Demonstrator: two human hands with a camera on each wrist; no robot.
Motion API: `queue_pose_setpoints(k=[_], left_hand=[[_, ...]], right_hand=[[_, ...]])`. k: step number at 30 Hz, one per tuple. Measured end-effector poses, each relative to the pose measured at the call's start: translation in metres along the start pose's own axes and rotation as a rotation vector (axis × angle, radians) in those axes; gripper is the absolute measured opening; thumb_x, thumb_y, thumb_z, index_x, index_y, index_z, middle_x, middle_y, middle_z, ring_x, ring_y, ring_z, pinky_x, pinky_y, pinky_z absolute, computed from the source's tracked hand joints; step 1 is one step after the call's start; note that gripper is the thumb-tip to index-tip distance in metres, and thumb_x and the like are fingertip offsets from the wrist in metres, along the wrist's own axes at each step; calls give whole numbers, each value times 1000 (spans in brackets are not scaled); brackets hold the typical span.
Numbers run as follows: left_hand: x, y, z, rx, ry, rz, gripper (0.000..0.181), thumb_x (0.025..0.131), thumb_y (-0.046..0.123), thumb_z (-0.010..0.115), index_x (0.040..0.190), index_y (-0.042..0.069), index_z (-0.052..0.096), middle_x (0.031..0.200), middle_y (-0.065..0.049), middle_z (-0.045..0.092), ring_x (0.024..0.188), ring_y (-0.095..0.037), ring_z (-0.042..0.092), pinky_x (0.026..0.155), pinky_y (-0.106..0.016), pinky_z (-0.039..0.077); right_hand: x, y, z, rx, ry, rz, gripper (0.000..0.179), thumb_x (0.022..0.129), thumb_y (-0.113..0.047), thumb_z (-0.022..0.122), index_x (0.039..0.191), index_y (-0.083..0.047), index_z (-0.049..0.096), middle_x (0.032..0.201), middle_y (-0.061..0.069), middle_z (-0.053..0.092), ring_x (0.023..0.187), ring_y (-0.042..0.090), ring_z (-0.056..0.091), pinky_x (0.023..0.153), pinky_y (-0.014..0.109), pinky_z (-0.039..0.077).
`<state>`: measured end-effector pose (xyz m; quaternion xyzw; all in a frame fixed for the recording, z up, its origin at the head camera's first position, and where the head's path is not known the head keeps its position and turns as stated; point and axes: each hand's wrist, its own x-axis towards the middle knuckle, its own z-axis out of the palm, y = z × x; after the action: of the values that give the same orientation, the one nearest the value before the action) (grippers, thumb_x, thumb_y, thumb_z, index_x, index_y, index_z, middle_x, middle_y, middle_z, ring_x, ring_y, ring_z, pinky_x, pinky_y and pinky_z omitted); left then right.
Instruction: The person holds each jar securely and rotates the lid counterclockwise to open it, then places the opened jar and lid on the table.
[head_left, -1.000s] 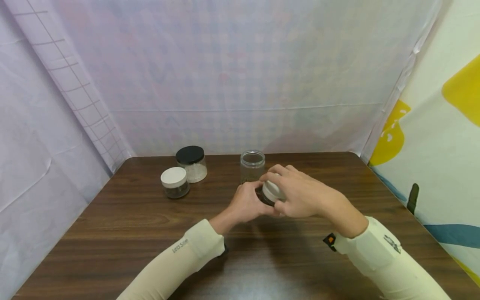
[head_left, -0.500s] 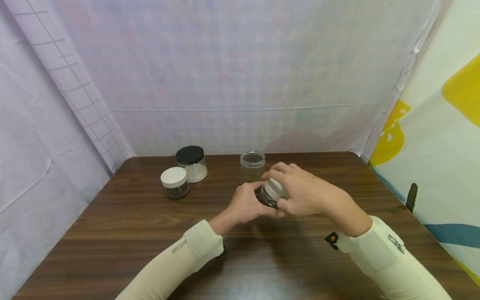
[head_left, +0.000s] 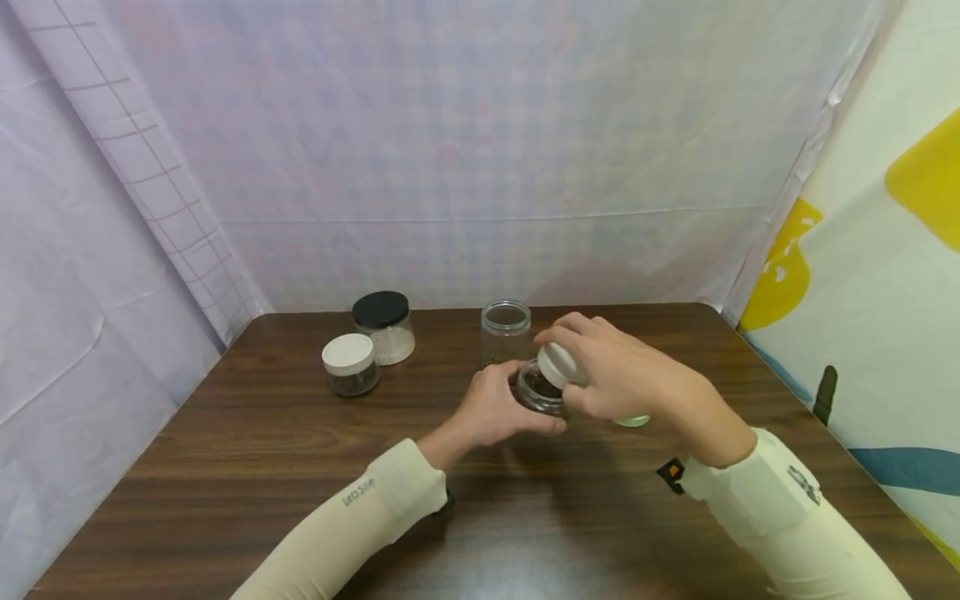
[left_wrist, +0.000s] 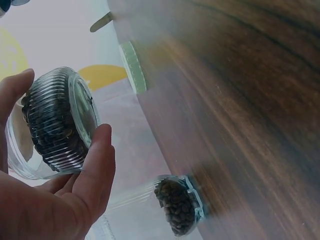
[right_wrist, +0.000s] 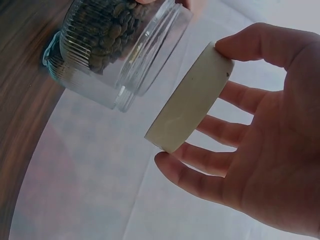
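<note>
In the head view, my left hand point(head_left: 501, 407) grips a short clear jar point(head_left: 537, 392) round its side. Its mouth is uncovered and tilted toward the right. Dark brown bean-like pieces point(left_wrist: 52, 132) fill part of it, behind ribbed walls. My right hand point(head_left: 618, 375) holds a white lid point(head_left: 557, 367) by its edge between thumb and fingers; in the right wrist view a gap separates this lid from the jar's threaded rim point(right_wrist: 150, 55). Just behind the left hand stands a taller open clear jar point(head_left: 506, 340), with similar dark pieces point(left_wrist: 177, 205) at its bottom.
Left of the hands, a low jar with a white lid point(head_left: 349, 354) stands in front of a wider jar with a black lid point(head_left: 381, 310). A pale green lid point(head_left: 632, 421) lies on the brown wooden table point(head_left: 300, 467), partly under the right hand. Cloth sheets point(head_left: 450, 167) hang behind.
The white lid, at first over the jar's mouth, has lifted off up and right in my right hand, uncovering the jar. The green lid has come into sight. My left hand has barely moved.
</note>
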<state>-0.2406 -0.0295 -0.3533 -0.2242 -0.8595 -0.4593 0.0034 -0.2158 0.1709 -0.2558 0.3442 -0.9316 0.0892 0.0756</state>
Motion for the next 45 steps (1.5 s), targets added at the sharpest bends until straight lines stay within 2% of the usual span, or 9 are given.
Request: queue_pose_setpoints(k=[5,11,21,28,37,45], left_hand=[[-1,1,-1,17,3,-25,75,66,47,93,127,14,65,112,3,72,98,-12,67,86,-32,55],[-2,1,-3,17,10,-41,78,66,47,92,128,10,63,112,-1,71,97,-15,66,86,-36,55],[-2,1,-3,55,33,-63,84,63,47,93,130,7,61,114,-5,70,101,-21,65,89,-40,54],[-1,2,-3,72,43,-70,85,61,47,94,129,8,61,115,-6,70,104,-23,63,91,-41,53],[-2,1,-3,61,34,-80,87,61,48,94,130,8,60,114,-5,70,102,-21,63,89,-41,53],[-3,1,-1,91,43,-87,89,59,50,96,129,7,60,115,-7,70,102,-22,64,91,-40,53]], right_hand=[[0,4,-4,-7,22,11,57,84,-22,70,140,-19,55,135,6,55,110,28,56,81,43,53],[1,14,-6,-25,32,61,59,88,-26,72,142,-16,54,138,12,54,115,34,57,86,49,54],[0,36,-4,-36,32,176,63,93,-37,69,147,-12,49,141,19,51,107,34,61,82,51,54],[0,56,1,-9,20,253,64,92,-39,69,146,-9,49,136,22,53,98,33,62,75,48,53],[4,81,22,1,-15,310,65,93,-38,68,146,-7,48,131,26,54,96,35,62,72,46,53],[13,107,52,38,-40,388,65,93,-38,68,146,-7,47,132,27,51,95,36,62,68,45,52]])
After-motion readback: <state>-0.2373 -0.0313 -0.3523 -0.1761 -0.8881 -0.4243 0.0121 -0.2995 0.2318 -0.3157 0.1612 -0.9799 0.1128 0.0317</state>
